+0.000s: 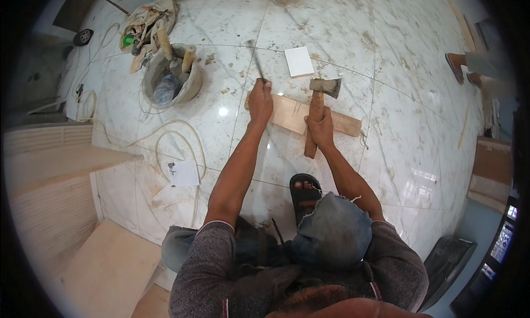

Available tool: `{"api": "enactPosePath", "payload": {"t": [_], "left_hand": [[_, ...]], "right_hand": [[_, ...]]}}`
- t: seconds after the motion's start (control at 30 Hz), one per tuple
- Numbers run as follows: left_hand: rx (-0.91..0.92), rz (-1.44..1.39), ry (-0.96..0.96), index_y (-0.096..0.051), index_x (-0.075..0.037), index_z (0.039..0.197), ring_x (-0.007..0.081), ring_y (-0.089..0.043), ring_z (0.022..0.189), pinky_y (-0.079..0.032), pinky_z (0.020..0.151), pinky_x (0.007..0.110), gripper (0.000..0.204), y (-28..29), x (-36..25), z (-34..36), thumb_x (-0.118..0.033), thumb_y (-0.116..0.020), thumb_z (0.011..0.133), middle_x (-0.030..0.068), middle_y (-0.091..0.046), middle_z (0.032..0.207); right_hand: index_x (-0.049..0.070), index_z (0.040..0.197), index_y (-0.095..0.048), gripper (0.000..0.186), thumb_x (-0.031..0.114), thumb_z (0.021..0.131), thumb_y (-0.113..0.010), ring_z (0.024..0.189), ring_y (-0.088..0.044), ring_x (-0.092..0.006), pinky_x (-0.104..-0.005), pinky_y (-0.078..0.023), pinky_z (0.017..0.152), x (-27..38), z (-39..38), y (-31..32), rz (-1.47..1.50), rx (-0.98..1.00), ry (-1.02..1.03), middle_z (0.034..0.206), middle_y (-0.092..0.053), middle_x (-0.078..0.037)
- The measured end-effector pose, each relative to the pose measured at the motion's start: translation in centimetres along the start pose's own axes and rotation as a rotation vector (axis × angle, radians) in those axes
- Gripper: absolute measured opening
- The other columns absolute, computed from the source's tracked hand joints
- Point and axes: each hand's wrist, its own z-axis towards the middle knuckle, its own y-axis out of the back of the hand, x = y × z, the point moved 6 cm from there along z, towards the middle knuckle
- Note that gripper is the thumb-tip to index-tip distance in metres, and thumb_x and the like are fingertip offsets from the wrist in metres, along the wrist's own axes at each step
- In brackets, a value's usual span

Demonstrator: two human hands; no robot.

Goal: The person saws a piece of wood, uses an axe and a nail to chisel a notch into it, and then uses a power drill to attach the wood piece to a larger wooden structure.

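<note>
My right hand (320,124) is closed around the wooden handle of a hatchet (326,87), its metal head upright above the fist. In my left hand (260,101) is a slim metal tool (258,61), like a chisel, gripped low with its shaft pointing away from me; its far end is blurred. A short wooden board (287,113) lies on the floor, beneath and between both hands, partly hidden by the left fist and the hatchet handle. Whether either hand touches the board I cannot tell.
White tiled floor (408,119) carries dust and chips. A bucket (194,88) of tools stands left, near a cloth bag (165,11). A pale cable (200,144) loops nearby. Paper (298,61) lies ahead, another sheet (185,174) left. Someone's foot (455,68) is at right.
</note>
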Motion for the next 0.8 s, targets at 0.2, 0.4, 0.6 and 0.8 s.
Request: {"api": "enactPosePath", "payload": {"t": [0.2, 0.4, 0.6, 0.8], "left_hand": [[-0.012, -0.065, -0.289, -0.047, -0.001, 0.099, 0.0268, -0.064, 0.079, -0.050, 0.069, 0.039, 0.021, 1.8, -0.9, -0.8, -0.022, -0.045, 0.096, 0.0119, -0.054, 0.089], [-0.313, -1.084, 0.361, -0.035, -0.007, 0.105, 0.0266, -0.065, 0.083, -0.054, 0.066, 0.033, 0.024, 3.8, 1.3, 0.4, -0.027, -0.046, 0.098, 0.0088, -0.048, 0.094], [0.071, -0.579, 0.014, -0.047, -0.005, 0.099, 0.0139, -0.060, 0.077, -0.052, 0.068, 0.027, 0.018, -1.6, 0.8, -3.0, -0.023, -0.047, 0.098, 0.0061, -0.060, 0.083], [0.149, -0.478, -0.038, -0.049, -0.003, 0.102, 0.0122, -0.060, 0.076, -0.051, 0.068, 0.027, 0.020, -3.3, 0.8, -3.3, -0.022, -0.048, 0.097, 0.0066, -0.062, 0.083]], "right_hand": [[0.000, 0.111, -0.047, 0.044, 0.014, 0.074, -0.066, 0.090, -0.060, -0.0292, -0.0398, -0.047, 0.079, 0.4, 0.1, -1.0, -0.046, 0.052, -0.018, 0.096, -0.060, -0.018], [-0.001, 0.111, -0.047, 0.043, 0.014, 0.075, -0.066, 0.088, -0.061, -0.0294, -0.0399, -0.048, 0.076, 0.0, -0.1, -0.9, -0.042, 0.016, 0.002, 0.095, -0.060, -0.019], [-0.001, 0.108, -0.049, 0.041, 0.013, 0.074, -0.067, 0.084, -0.059, -0.0255, -0.0370, -0.047, 0.075, 1.0, 0.5, -1.2, -0.059, -0.002, 0.005, 0.093, -0.059, -0.016], [-0.001, 0.107, -0.049, 0.040, 0.014, 0.074, -0.066, 0.084, -0.060, -0.0262, -0.0374, -0.048, 0.075, 1.1, 0.8, -1.3, -0.140, 0.026, -0.028, 0.093, -0.061, -0.017]]}}
